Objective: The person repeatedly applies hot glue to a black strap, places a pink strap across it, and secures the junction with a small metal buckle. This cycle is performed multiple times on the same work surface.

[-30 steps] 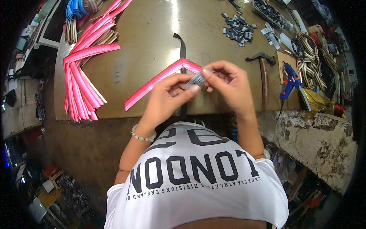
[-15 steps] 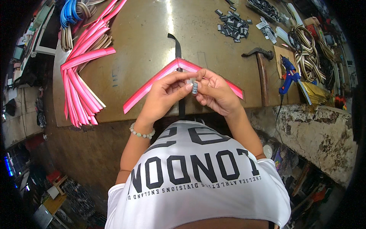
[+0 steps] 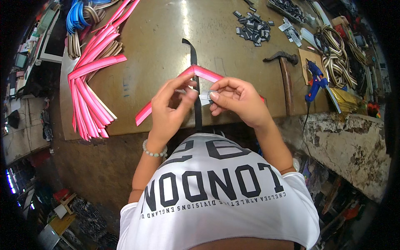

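My right hand (image 3: 241, 100) pinches a small white and clear label (image 3: 205, 97) between thumb and fingers. Just left of it is my left hand (image 3: 167, 104), with thumb and index finger curved and apart; I make out nothing held in it. Beneath both hands lies a pink ribbed strip (image 3: 208, 74), bent into a peak, its arms partly hidden by the hands. A narrow black strap (image 3: 193, 53) runs from the far side past the peak to the table's near edge.
Pink folded strips (image 3: 89, 110) pile at the left, near a blue coil (image 3: 76, 16). Small black tags (image 3: 254, 29) lie at the far right. A hammer (image 3: 286, 79), a blue glue gun (image 3: 315, 79) and coiled beige strips (image 3: 337, 62) are on the right.
My hands have drawn apart, the left one moving left with its fingers spreading. The small label stays in my right hand and shows more of its white side.
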